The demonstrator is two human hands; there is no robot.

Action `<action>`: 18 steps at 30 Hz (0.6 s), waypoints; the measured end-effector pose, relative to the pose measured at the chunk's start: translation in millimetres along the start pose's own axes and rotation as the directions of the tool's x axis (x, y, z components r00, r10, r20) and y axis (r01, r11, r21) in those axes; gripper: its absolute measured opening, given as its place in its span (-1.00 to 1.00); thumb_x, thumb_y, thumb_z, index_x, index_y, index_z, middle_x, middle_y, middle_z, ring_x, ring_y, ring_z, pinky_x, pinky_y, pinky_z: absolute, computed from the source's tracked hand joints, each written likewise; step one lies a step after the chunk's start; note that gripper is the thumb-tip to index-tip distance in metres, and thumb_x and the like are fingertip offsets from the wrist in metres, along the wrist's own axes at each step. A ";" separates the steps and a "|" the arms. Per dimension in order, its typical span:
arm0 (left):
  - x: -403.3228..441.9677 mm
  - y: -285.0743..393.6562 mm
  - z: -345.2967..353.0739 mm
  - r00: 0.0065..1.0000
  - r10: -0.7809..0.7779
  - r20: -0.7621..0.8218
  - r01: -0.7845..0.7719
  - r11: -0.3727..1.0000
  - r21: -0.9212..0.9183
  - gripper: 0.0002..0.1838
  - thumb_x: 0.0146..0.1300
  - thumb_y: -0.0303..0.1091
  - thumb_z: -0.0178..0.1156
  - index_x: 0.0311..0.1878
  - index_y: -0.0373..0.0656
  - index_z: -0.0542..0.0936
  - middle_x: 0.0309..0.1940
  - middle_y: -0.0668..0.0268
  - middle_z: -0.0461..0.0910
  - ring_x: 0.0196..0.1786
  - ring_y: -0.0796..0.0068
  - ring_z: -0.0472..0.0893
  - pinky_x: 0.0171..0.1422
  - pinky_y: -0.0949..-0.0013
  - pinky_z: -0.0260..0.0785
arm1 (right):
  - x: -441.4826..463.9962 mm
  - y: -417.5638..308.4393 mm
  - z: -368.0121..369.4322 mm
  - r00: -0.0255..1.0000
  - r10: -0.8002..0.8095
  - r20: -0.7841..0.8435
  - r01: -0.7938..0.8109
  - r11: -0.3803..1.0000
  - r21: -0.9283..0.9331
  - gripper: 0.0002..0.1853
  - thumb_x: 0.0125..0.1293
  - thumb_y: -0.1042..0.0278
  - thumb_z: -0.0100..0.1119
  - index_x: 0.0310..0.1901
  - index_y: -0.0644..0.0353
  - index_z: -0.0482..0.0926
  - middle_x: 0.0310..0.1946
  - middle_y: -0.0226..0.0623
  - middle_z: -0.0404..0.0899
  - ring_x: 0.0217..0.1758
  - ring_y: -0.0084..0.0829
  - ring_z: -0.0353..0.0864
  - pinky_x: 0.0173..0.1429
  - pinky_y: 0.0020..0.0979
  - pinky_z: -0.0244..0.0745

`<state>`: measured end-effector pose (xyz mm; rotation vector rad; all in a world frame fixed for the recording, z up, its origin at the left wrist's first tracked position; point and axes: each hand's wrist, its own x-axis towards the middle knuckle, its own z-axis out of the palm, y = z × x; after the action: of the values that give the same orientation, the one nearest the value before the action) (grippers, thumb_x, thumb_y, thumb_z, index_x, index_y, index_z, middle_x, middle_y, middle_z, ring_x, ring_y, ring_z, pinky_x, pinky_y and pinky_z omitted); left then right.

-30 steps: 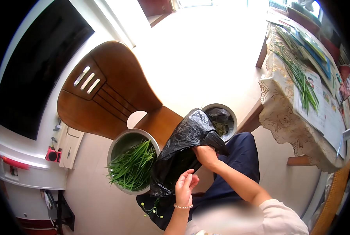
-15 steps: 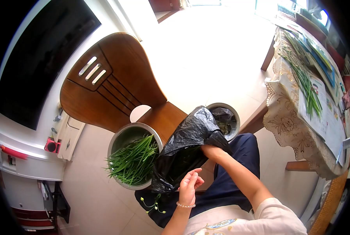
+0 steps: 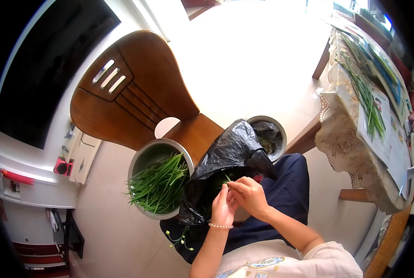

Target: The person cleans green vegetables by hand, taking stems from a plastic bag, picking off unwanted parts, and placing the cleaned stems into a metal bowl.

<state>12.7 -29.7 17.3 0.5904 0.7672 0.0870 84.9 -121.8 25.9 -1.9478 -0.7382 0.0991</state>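
Observation:
My left hand (image 3: pixel 222 207) and my right hand (image 3: pixel 252 195) meet in front of the mouth of a black plastic bag (image 3: pixel 234 144). Both are closed, fingertips pinched together around a thin green stalk (image 3: pixel 227 179) whose tip shows above them. The rest of that stalk is hidden by my fingers. Dark green leaves show faintly inside the bag, which leans over my lap. Left of it, long green chive-like stalks (image 3: pixel 159 186) fill a metal bowl (image 3: pixel 147 158) on the wooden chair. Budded stems (image 3: pixel 183 241) poke out below the bag.
Behind the bag stands a second round metal bowl (image 3: pixel 282 133) lined with dark plastic. The wooden chair (image 3: pixel 137 88) faces me. To the right, a table with a lace cloth (image 3: pixel 339 127) bears newspapers (image 3: pixel 386 134) and more green stalks (image 3: pixel 366 99).
My right hand has come out of the bag, bringing a green stalk to my left hand. My left fingers now close on it beside the right ones.

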 end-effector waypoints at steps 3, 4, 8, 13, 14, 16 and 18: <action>3.7 4.0 -7.4 1.000 0.016 -0.019 -0.017 1.000 -0.024 -0.68 0.34 -0.17 -0.05 -0.06 -0.21 0.48 -0.17 0.29 0.54 -0.13 0.47 0.52 -0.03 0.39 0.40 | -8.9 -7.2 -0.3 0.986 -0.169 0.008 0.169 0.986 0.010 -0.70 -0.03 0.51 0.20 -0.17 0.18 0.55 -0.29 -0.26 0.51 -0.25 -0.26 0.53 -0.20 -0.36 0.48; 3.5 6.4 -9.9 0.999 0.030 -0.028 -0.030 0.999 0.013 -0.70 0.34 -0.20 -0.05 -0.06 -0.22 0.48 -0.17 0.28 0.55 -0.14 0.46 0.52 -0.01 0.38 0.40 | -9.5 -11.1 -3.6 0.986 -0.167 0.005 0.167 0.986 0.013 -0.70 -0.03 0.51 0.20 -0.17 0.18 0.55 -0.29 -0.26 0.51 -0.25 -0.26 0.53 -0.20 -0.36 0.48; 6.6 11.4 -30.2 0.996 -0.064 -0.070 0.060 0.997 -0.055 -0.75 0.32 -0.27 -0.03 -0.08 -0.20 0.50 -0.21 0.30 0.56 -0.17 0.46 0.52 -0.03 0.40 0.40 | -11.0 -10.4 -6.3 0.993 -0.109 0.052 0.096 0.974 0.207 -0.72 0.04 0.55 0.15 -0.14 0.25 0.54 -0.26 -0.24 0.52 -0.20 -0.30 0.56 -0.11 -0.39 0.49; 2.5 8.9 -38.9 0.981 -0.190 -0.048 0.181 0.971 -0.156 -0.77 0.32 -0.30 -0.04 -0.08 -0.18 0.48 -0.27 0.34 0.54 -0.19 0.44 0.53 -0.08 0.38 0.41 | -2.2 24.6 21.8 0.835 0.451 0.315 -0.550 0.683 0.481 -0.72 0.20 0.38 0.09 -0.09 0.37 0.51 -0.38 -0.23 0.59 -0.31 -0.50 0.58 -0.25 -0.51 0.47; 1.6 6.8 -40.2 0.980 -0.192 -0.049 0.182 0.971 -0.154 -0.77 0.32 -0.30 -0.04 -0.08 -0.18 0.48 -0.27 0.34 0.54 -0.19 0.44 0.53 -0.08 0.38 0.41 | 3.7 24.8 22.4 0.769 0.476 0.426 -0.638 0.607 0.474 -0.70 0.20 0.36 0.10 -0.10 0.39 0.50 -0.39 -0.23 0.60 -0.35 -0.52 0.57 -0.29 -0.51 0.47; 0.3 3.0 -41.3 0.978 -0.208 0.016 0.209 0.971 -0.118 -0.79 0.32 -0.29 -0.04 -0.10 -0.16 0.48 -0.25 0.34 0.53 -0.15 0.44 0.51 0.01 0.35 0.39 | 12.8 23.6 26.8 0.725 0.496 0.477 -0.687 0.563 0.460 -0.70 0.20 0.35 0.12 -0.12 0.40 0.51 -0.41 -0.24 0.60 -0.40 -0.54 0.56 -0.33 -0.51 0.46; -0.1 0.5 -39.5 0.976 -0.216 0.026 0.217 0.970 -0.114 -0.81 0.31 -0.28 -0.03 -0.14 -0.16 0.49 -0.26 0.33 0.53 -0.15 0.43 0.51 0.01 0.35 0.38 | 14.4 28.1 34.3 0.678 0.510 0.529 -0.733 0.519 0.440 -0.70 0.20 0.33 0.13 -0.15 0.42 0.52 -0.44 -0.25 0.60 -0.45 -0.55 0.55 -0.37 -0.51 0.45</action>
<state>-13.9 -10.7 -4.7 0.3937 0.8035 -0.0732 96.5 -95.6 -10.9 -1.4382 -0.0912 1.0436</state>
